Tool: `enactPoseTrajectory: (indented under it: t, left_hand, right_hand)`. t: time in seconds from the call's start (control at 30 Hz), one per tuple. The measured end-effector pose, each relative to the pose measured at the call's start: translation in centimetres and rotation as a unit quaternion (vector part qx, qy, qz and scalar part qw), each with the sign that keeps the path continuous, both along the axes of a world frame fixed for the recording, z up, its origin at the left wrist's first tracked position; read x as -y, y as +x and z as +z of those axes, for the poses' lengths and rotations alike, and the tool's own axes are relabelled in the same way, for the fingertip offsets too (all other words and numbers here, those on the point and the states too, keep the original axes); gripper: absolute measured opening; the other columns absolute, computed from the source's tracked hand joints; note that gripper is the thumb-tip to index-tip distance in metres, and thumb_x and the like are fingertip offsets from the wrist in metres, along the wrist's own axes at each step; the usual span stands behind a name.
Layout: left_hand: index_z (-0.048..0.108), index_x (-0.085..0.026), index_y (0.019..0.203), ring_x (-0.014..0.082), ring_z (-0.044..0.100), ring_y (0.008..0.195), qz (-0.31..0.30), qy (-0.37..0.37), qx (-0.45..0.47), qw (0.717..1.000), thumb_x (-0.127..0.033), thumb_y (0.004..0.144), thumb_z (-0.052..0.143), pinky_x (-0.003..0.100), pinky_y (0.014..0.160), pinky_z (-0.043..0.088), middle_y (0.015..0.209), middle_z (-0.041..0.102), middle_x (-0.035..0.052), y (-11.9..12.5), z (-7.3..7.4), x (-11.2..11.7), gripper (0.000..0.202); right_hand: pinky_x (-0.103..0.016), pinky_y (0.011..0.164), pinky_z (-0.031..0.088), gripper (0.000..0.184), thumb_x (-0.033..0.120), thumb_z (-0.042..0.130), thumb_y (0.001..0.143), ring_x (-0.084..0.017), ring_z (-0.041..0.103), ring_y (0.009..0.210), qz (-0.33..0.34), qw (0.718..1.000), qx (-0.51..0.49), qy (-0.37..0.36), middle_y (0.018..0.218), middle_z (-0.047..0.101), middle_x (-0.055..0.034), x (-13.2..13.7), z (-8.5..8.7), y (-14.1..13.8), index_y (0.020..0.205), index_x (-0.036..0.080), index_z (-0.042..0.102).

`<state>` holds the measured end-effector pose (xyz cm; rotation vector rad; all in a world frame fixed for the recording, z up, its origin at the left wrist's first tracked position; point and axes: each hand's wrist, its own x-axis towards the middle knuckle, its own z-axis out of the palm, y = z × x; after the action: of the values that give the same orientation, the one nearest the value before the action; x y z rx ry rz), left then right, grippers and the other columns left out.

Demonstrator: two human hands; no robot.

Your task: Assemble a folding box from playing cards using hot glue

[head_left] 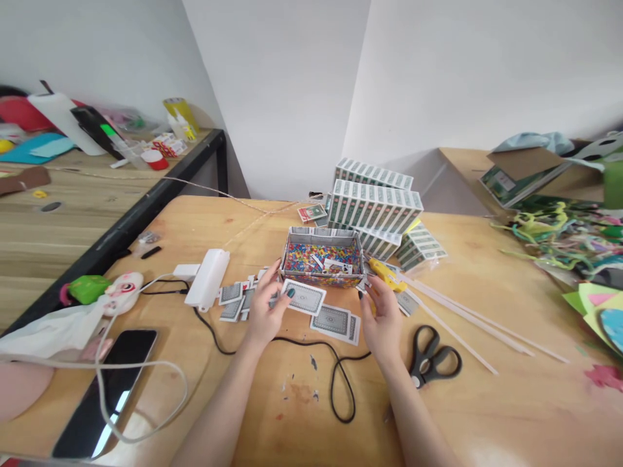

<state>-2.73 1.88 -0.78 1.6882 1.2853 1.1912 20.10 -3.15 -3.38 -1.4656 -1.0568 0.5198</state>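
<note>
A small open box (323, 261) made of playing cards stands on the wooden table (487, 389), its inside patterned in many colours. My left hand (267, 310) pinches a face-down playing card (304, 298) just in front of the box. My right hand (383, 316) is at the box's right front corner, fingers curled round the grip of a yellow glue gun (384, 274). More face-down cards (337, 322) lie between my hands, and others (236, 300) lie left of my left hand.
Stacked card packs (374, 204) rise behind the box. Black scissors (431, 355) and long white sticks (467, 318) lie at right. A black cable (335, 383) loops near my wrists. A white power strip (207, 277), a phone (104, 392) and a white cable lie at left.
</note>
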Motion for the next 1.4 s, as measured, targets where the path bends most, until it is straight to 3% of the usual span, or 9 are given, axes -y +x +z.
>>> enactPoseTrajectory:
  t: [0.1, 0.23, 0.4, 0.6, 0.77, 0.9, 1.2, 1.4]
  left_hand:
    - [0.054, -0.021, 0.069, 0.0258, 0.044, 0.131, -0.029, -0.005, -0.041, 0.999, -0.026, 0.083, 0.054, 0.043, 0.111, 0.031, 0.137, 0.052, 0.0107, 0.7, 0.1, 0.4, 0.015]
    - [0.053, -0.022, 0.071, 0.0245, 0.049, 0.128, 0.012, 0.006, -0.08, 0.997, -0.024, 0.084, 0.052, 0.041, 0.109, 0.035, 0.128, 0.059, 0.0103, 1.3, -0.1, 0.7, 0.013]
    - [0.059, -0.021, 0.079, 0.0247, 0.054, 0.123, 0.069, 0.037, -0.082, 0.994, -0.024, 0.086, 0.05, 0.041, 0.103, 0.041, 0.123, 0.063, 0.0111, 1.3, -1.1, 0.3, 0.011]
    - [0.06, -0.02, 0.095, 0.0237, 0.061, 0.112, 0.097, 0.032, -0.041, 0.994, -0.029, 0.088, 0.048, 0.036, 0.09, 0.051, 0.116, 0.067, 0.0111, 1.1, -2.5, -0.2, 0.017]
    - [0.057, -0.019, 0.097, 0.0218, 0.068, 0.088, 0.166, 0.018, -0.017, 0.986, -0.035, 0.09, 0.048, 0.034, 0.076, 0.054, 0.097, 0.071, 0.0101, 1.1, -2.8, 0.0, 0.02]
    - [0.053, -0.019, 0.095, 0.0197, 0.067, 0.082, 0.199, 0.018, 0.003, 0.98, -0.04, 0.09, 0.047, 0.031, 0.072, 0.053, 0.089, 0.068, 0.0081, 1.1, -2.8, -0.2, 0.023]
    - [0.05, -0.021, 0.095, 0.0204, 0.064, 0.082, 0.238, 0.038, 0.004, 0.971, -0.048, 0.092, 0.043, 0.032, 0.071, 0.05, 0.087, 0.066, 0.0069, 0.8, -3.2, -0.4, 0.028]
    - [0.05, -0.02, 0.098, 0.0184, 0.067, 0.079, 0.204, 0.073, 0.001, 0.976, -0.039, 0.094, 0.043, 0.029, 0.068, 0.052, 0.087, 0.067, 0.0068, 1.1, -2.9, -0.4, 0.02]
  right_hand:
    - [-0.047, 0.107, 0.041, 0.047, 0.03, 0.052, 0.088, -0.024, 0.052, 0.126, 0.05, 0.999, 0.007, -0.005, 0.14, 0.049, -0.0141, 0.2, -0.2, -0.5, 0.134, 0.02, 0.047]
    - [-0.047, 0.109, 0.039, 0.054, 0.029, 0.049, 0.09, -0.024, 0.048, 0.13, 0.068, 0.997, 0.022, -0.013, 0.147, 0.042, -0.0133, 0.4, -0.5, -0.7, 0.143, 0.021, 0.039]
    - [-0.05, 0.109, 0.039, 0.052, 0.028, 0.052, 0.088, -0.026, 0.05, 0.128, 0.04, 0.997, 0.065, -0.02, 0.144, 0.047, -0.0139, 0.4, -0.7, -0.6, 0.139, 0.019, 0.045]
    - [-0.048, 0.102, 0.047, 0.05, 0.027, 0.052, 0.088, -0.026, 0.052, 0.126, 0.033, 0.997, 0.066, -0.005, 0.141, 0.05, -0.0143, 0.4, -0.7, -0.7, 0.137, 0.019, 0.048]
    - [-0.049, 0.101, 0.047, 0.05, 0.026, 0.052, 0.088, -0.027, 0.052, 0.125, 0.023, 0.994, 0.107, -0.006, 0.138, 0.052, -0.0155, 0.6, -0.5, -1.2, 0.137, 0.018, 0.048]
    - [-0.051, 0.099, 0.048, 0.05, 0.027, 0.052, 0.088, -0.028, 0.056, 0.122, 0.022, 0.993, 0.116, -0.015, 0.138, 0.052, -0.0166, 0.8, -0.4, -1.4, 0.137, 0.018, 0.047]
    - [-0.051, 0.095, 0.052, 0.049, 0.026, 0.051, 0.089, -0.027, 0.056, 0.12, 0.022, 0.992, 0.123, -0.001, 0.137, 0.052, -0.0164, 0.8, -0.7, -1.4, 0.137, 0.02, 0.047]
    - [-0.049, 0.092, 0.054, 0.048, 0.024, 0.051, 0.089, -0.026, 0.057, 0.119, 0.017, 0.991, 0.134, 0.015, 0.136, 0.052, -0.0161, 0.7, -0.7, -1.5, 0.136, 0.02, 0.047]
